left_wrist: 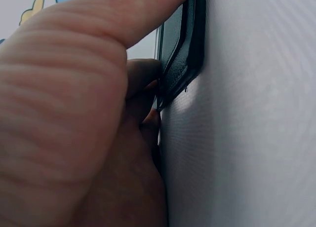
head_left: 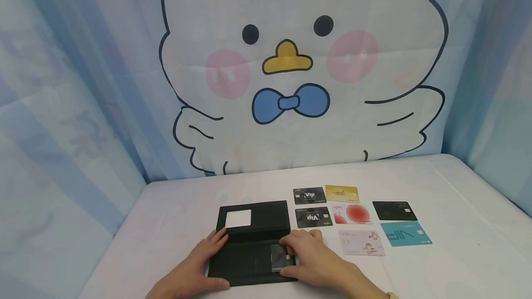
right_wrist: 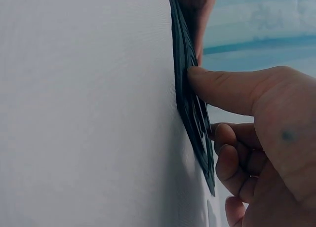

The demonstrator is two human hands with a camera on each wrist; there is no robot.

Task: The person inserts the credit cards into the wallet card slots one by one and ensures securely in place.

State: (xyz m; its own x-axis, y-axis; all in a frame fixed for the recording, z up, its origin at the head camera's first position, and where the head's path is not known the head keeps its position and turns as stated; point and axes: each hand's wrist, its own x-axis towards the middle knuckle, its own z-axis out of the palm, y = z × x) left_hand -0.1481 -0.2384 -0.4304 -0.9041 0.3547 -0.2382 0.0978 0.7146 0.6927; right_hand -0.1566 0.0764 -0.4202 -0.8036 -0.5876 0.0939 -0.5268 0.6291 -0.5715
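The black wallet (head_left: 243, 264) lies opened out at the lower centre of the head view, on the white table (head_left: 112, 262). The left hand (head_left: 193, 264) braces its left side: fingers extended and close together near the fold, thumb spread away along the near edge. The right hand (head_left: 313, 257) is at the wallet's lower right; thumb and index finger pinch the dark card (head_left: 278, 257) across its near and far edges, while the remaining fingers curl inward. Seven loose cards, among them the gold card (head_left: 341, 193) and the teal card (head_left: 406, 233), lie at right of centre. The step in hand appears to be fitting the dark card into a slot on the wallet's lower panel; whether its left end is under a slot edge cannot be resolved. The next move probably calls for a level, leftward push along the panel, the left hand holding the wallet against sliding. Keep the card flat; tilting may catch the slot lip.
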